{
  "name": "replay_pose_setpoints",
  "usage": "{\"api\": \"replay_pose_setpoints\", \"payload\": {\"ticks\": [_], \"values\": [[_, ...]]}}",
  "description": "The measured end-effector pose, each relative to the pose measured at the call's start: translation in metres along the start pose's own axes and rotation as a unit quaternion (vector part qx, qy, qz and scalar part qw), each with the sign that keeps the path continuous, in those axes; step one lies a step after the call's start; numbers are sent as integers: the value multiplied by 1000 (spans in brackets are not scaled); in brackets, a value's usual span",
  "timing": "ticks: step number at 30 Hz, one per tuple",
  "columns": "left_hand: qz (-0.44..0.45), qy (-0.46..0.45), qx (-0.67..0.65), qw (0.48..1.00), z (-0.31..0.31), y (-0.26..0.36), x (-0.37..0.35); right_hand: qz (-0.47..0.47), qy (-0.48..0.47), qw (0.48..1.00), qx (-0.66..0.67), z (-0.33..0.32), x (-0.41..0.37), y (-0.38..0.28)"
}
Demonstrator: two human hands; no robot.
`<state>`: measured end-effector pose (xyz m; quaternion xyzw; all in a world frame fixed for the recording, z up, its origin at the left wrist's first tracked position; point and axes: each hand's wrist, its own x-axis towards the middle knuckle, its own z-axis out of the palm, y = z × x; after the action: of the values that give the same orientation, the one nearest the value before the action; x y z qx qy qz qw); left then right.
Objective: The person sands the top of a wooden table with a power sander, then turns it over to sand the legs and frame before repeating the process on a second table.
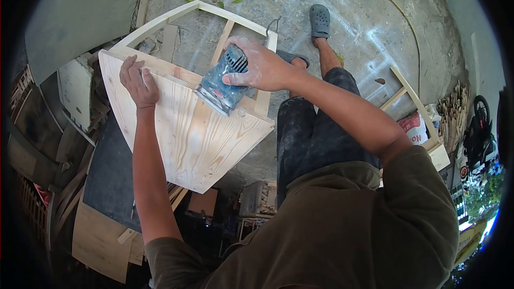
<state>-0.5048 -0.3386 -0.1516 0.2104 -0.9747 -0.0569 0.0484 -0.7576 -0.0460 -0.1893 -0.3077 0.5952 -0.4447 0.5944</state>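
My right hand (257,67) is wrapped around the dusty body of a blue power sander (217,83), thumb on the near side. The sander is tilted, its flat pad at the upper edge of a pale wooden panel (187,128) with strong grain. Whether the pad presses on the wood is hard to see. At the panel's upper left, my left hand (140,83) grips the edge, fingers bent over it and thumb on the face. Behind the panel extends a light wood frame (235,17) with a crossbar. White dust coats my right hand.
Dark board (110,176) and plywood (99,241) lie below left. Sheets and scrap lean at the left. A second wooden frame (409,88), a red and white bag (413,128) and bundled sticks (452,115) stand at the right. A yellow hose (399,8) crosses the concrete floor.
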Motion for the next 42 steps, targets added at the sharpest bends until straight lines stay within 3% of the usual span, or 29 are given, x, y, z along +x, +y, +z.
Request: {"api": "replay_pose_setpoints", "payload": {"ticks": [3, 9, 13, 20, 23, 29, 33, 36, 38, 42], "values": [[2, 2, 2, 1000, 3, -1, 1, 20, -37, 997, -59, -6, -21, 9], [4, -7, 6, 1000, 1, -2, 0, -21, 29, 999, -40, 14, 31, -16], [7, -8, -1, 1000, 2, -1, 0, 20, -39, 996, -77, -2, -7, -16], [7, 4, -7, 1000, 2, -2, 1, 3, 34, 999, -40, 7, 2, 0], [12, -5, -3, 1000, 1, -1, 1, 49, 15, 997, -58, 0, -26, 12], [7, -1, 0, 1000, 0, -1, 1, 62, 88, 994, -6, 12, -6, 12], [15, 15, -13, 1000, 1, -2, 0, 74, -11, 996, -57, -9, -40, -11], [9, 18, -16, 1000, 0, -5, -2, 35, 30, 996, -74, 5, -11, -15], [6, 17, -17, 1000, 3, -7, -3, -17, 4, 998, -55, 13, 44, -20], [-5, 29, 28, 999, 0, -2, -4, -11, -22, 1000, -13, 20, 98, -31]]}}
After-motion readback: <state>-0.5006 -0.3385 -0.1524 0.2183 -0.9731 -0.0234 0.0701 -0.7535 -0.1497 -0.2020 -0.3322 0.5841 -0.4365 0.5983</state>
